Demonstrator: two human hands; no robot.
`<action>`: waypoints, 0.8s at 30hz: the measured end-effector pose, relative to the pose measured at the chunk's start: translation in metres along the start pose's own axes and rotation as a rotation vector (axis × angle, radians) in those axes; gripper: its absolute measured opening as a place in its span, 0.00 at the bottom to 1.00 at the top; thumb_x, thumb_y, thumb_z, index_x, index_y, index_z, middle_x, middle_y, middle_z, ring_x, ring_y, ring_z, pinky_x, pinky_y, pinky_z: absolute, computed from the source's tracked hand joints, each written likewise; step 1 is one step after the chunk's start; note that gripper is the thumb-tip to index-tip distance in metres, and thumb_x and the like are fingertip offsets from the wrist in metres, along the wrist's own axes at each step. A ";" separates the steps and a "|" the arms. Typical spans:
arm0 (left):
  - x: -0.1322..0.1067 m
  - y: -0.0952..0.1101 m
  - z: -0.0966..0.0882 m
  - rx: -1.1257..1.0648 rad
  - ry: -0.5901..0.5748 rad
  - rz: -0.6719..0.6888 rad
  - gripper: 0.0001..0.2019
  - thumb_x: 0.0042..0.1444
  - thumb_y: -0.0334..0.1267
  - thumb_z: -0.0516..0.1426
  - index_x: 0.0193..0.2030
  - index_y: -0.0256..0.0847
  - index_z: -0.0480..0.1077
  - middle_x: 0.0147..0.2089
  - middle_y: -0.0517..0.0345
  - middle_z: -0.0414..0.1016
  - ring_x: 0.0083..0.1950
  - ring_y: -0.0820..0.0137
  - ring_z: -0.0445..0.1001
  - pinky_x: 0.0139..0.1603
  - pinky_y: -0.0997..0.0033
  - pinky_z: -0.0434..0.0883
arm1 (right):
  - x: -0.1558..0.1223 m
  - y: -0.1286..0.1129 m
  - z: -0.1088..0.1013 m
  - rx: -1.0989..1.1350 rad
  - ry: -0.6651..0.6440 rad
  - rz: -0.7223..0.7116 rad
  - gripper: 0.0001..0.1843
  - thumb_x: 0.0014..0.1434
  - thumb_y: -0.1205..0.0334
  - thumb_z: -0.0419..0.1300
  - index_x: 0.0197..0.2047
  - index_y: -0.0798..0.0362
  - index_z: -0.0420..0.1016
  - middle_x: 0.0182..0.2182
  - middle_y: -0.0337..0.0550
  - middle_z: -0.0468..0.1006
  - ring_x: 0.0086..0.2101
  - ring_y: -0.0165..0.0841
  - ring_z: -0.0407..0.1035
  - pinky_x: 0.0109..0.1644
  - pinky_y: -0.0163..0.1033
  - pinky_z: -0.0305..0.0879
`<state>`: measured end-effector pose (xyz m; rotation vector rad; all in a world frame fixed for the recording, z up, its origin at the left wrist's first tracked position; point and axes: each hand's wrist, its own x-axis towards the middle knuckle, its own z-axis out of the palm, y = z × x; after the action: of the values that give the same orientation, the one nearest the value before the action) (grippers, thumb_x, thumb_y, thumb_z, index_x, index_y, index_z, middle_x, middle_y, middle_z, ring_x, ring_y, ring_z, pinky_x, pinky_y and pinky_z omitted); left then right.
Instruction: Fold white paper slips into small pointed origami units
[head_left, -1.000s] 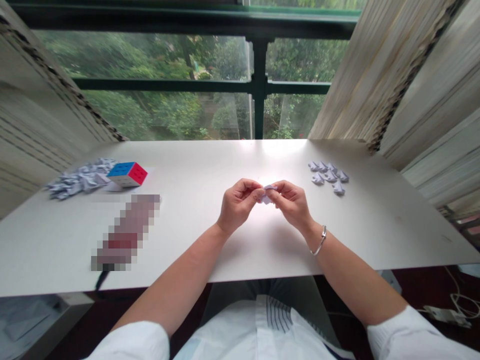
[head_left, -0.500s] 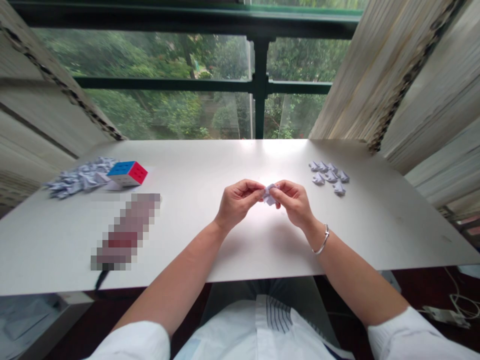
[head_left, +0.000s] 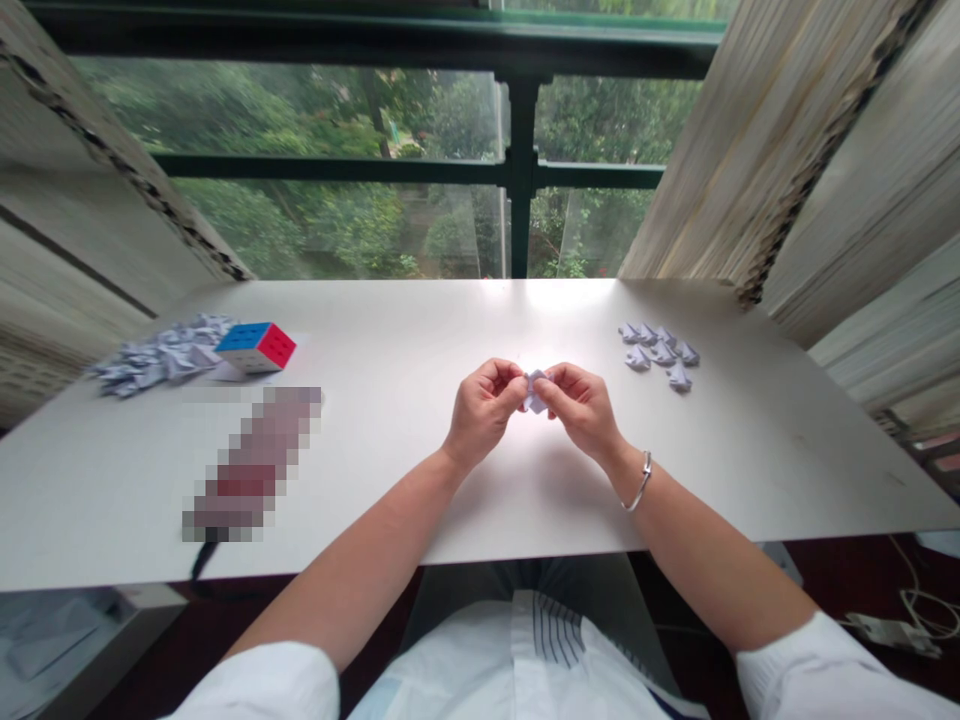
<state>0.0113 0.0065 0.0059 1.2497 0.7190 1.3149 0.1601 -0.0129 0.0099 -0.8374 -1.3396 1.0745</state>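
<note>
A small piece of folded white paper (head_left: 536, 393) is pinched between my two hands above the middle of the white table. My left hand (head_left: 486, 408) grips its left side with thumb and fingertips. On the other side, my right hand (head_left: 581, 403) closes its thumb and fingers on the paper's right part. The fingertips cover much of the paper, so its exact folds cannot be made out. Right of my hands lies a loose group of several small folded paper pieces (head_left: 663, 352), all pointed in shape.
At the left, a heap of folded papers (head_left: 161, 358) lies beside a puzzle cube (head_left: 256, 347) with blue, red and white faces. Nearer me is a blurred-out flat object (head_left: 255, 465) with a black strap. Curtains (head_left: 697, 150) flank the window behind the white table (head_left: 375, 330).
My hands have drawn slightly closer together, the left one shifting a little to the right. The paper between them is turned a bit and looks more compact.
</note>
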 end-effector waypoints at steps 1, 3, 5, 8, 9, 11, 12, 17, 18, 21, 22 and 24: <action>0.000 -0.001 0.001 -0.007 0.002 -0.003 0.12 0.51 0.41 0.66 0.33 0.37 0.70 0.27 0.61 0.73 0.26 0.75 0.71 0.29 0.73 0.70 | 0.000 0.000 0.001 0.001 0.009 -0.009 0.16 0.57 0.49 0.66 0.30 0.53 0.72 0.24 0.40 0.79 0.25 0.29 0.71 0.26 0.33 0.65; 0.000 -0.001 0.002 -0.017 0.006 -0.017 0.12 0.51 0.41 0.67 0.34 0.37 0.71 0.28 0.60 0.74 0.27 0.74 0.72 0.30 0.73 0.71 | -0.001 0.000 0.003 0.010 0.029 -0.017 0.15 0.58 0.50 0.66 0.30 0.53 0.72 0.23 0.39 0.78 0.25 0.28 0.72 0.27 0.34 0.66; 0.000 -0.001 0.002 -0.015 -0.006 -0.034 0.13 0.50 0.42 0.67 0.36 0.36 0.73 0.29 0.58 0.76 0.28 0.73 0.73 0.31 0.72 0.71 | -0.001 0.000 0.003 0.020 0.041 -0.015 0.15 0.57 0.50 0.66 0.30 0.53 0.72 0.23 0.38 0.78 0.25 0.29 0.72 0.27 0.34 0.66; 0.000 0.000 0.001 0.015 -0.036 -0.030 0.12 0.52 0.42 0.67 0.36 0.35 0.75 0.29 0.56 0.76 0.29 0.73 0.73 0.32 0.71 0.71 | 0.000 0.001 0.003 0.012 0.053 -0.014 0.16 0.56 0.49 0.66 0.30 0.53 0.72 0.23 0.38 0.78 0.25 0.29 0.72 0.27 0.34 0.66; 0.000 0.000 0.000 0.025 -0.039 -0.021 0.12 0.52 0.43 0.66 0.35 0.35 0.75 0.29 0.56 0.76 0.29 0.73 0.73 0.32 0.72 0.71 | 0.000 0.002 0.002 0.000 0.058 -0.012 0.16 0.56 0.49 0.67 0.30 0.53 0.73 0.23 0.38 0.78 0.24 0.28 0.71 0.27 0.34 0.66; 0.001 0.000 -0.002 0.038 -0.029 0.003 0.11 0.53 0.42 0.66 0.35 0.36 0.76 0.29 0.57 0.76 0.29 0.73 0.73 0.32 0.72 0.70 | 0.001 0.004 0.000 -0.023 0.052 0.001 0.16 0.56 0.49 0.67 0.30 0.53 0.74 0.24 0.39 0.78 0.25 0.28 0.71 0.26 0.33 0.66; 0.002 0.000 -0.003 0.042 -0.017 0.013 0.10 0.53 0.42 0.66 0.35 0.36 0.76 0.29 0.57 0.76 0.29 0.73 0.72 0.32 0.72 0.70 | 0.001 0.004 -0.002 -0.028 0.044 0.012 0.16 0.55 0.49 0.67 0.30 0.54 0.74 0.24 0.40 0.79 0.25 0.29 0.71 0.26 0.33 0.66; 0.004 -0.001 -0.005 0.094 0.025 0.045 0.10 0.53 0.41 0.66 0.34 0.37 0.75 0.27 0.59 0.74 0.27 0.75 0.71 0.29 0.73 0.69 | 0.004 0.008 -0.005 -0.013 0.072 0.040 0.16 0.54 0.49 0.68 0.30 0.53 0.75 0.23 0.38 0.77 0.25 0.28 0.69 0.26 0.33 0.66; 0.004 -0.001 -0.005 0.102 0.027 0.047 0.10 0.53 0.41 0.66 0.34 0.37 0.75 0.27 0.60 0.74 0.27 0.75 0.71 0.29 0.73 0.68 | 0.004 0.008 -0.006 -0.010 0.080 0.033 0.16 0.54 0.49 0.68 0.30 0.53 0.75 0.23 0.37 0.76 0.25 0.27 0.69 0.27 0.33 0.66; 0.003 -0.001 -0.004 0.087 0.034 0.042 0.10 0.53 0.42 0.66 0.34 0.36 0.75 0.26 0.59 0.75 0.26 0.75 0.71 0.29 0.73 0.69 | 0.005 0.010 -0.006 -0.003 0.097 0.007 0.15 0.54 0.49 0.68 0.29 0.53 0.75 0.23 0.37 0.75 0.25 0.27 0.68 0.27 0.33 0.66; 0.003 0.000 -0.003 0.073 0.036 0.035 0.11 0.53 0.42 0.66 0.35 0.36 0.75 0.27 0.59 0.75 0.27 0.74 0.71 0.30 0.73 0.70 | 0.006 0.010 -0.006 -0.003 0.108 0.005 0.16 0.54 0.49 0.68 0.29 0.53 0.75 0.23 0.37 0.75 0.25 0.27 0.68 0.27 0.33 0.66; 0.002 0.001 -0.002 0.044 0.029 0.003 0.13 0.52 0.43 0.67 0.37 0.36 0.76 0.30 0.56 0.77 0.29 0.73 0.74 0.31 0.72 0.71 | 0.006 0.011 -0.006 -0.003 0.134 0.013 0.16 0.54 0.48 0.68 0.29 0.53 0.74 0.23 0.37 0.75 0.25 0.27 0.68 0.26 0.33 0.67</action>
<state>0.0098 0.0086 0.0066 1.2694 0.7709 1.3285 0.1641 -0.0029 0.0013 -0.9057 -1.2254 1.0089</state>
